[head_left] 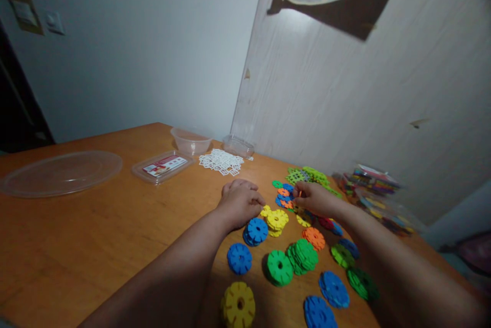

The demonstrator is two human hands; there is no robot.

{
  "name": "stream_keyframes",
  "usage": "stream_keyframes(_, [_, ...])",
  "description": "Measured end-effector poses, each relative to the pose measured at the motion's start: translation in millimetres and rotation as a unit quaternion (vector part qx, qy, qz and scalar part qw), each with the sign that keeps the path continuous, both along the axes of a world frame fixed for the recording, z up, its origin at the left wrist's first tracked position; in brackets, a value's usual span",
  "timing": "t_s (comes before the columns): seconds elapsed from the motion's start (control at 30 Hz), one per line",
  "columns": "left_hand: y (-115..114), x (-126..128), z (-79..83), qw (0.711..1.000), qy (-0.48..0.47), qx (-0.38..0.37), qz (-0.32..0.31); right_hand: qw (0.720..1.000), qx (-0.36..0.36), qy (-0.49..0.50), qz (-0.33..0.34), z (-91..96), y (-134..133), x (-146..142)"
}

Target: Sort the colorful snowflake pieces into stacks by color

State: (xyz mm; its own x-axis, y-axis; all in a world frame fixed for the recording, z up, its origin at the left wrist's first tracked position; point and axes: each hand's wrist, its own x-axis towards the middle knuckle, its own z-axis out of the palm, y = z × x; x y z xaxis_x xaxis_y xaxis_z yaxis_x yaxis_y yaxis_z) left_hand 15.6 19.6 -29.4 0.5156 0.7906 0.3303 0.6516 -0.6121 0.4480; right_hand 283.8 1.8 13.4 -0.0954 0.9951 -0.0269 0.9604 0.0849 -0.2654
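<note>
My left hand [241, 204] rests on the table with loosely bent fingers and a gap between thumb and index finger. Its fingertips are beside a small yellow notched disc [265, 211] and a stack of yellow discs [276, 220]; a blue stack [256, 231] stands just in front. My right hand [316, 199] has its thumb and index finger pinched together, with a sliver of an orange disc [300, 194] showing at them. Left of those fingertips lies a cluster of small blue discs [282, 200] and orange ones. The hand partly hides the discs beneath.
Nearer stand green stacks [303, 256], a yellow stack [239, 305] and blue stacks [334, 289]. Lime-green pieces [314, 175] are heaped at the back. White square pieces [221, 161] lie near a clear bowl [191, 140], a labelled lid [163, 167] and an oval lid [61, 173].
</note>
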Motion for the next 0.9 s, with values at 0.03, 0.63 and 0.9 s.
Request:
stream_keyframes(0.03, [-0.1, 0.0, 0.2, 1.000, 0.000, -0.001, 0.001, 1.000, -0.005, -0.002, 0.007, 1.5, -2.2, 2.4])
stream_keyframes(0.63, [-0.4, 0.2, 4.0, 1.000, -0.023, -0.011, 0.007, 0.990, -0.115, -0.075, -0.033, 8.3, -24.7, 8.1])
stream_keyframes(0.9, [0.2, -0.7, 3.0, 0.999, -0.039, -0.006, 0.010, 0.973, -0.153, 0.174, 0.015, 27.0, -17.8, 8.5])
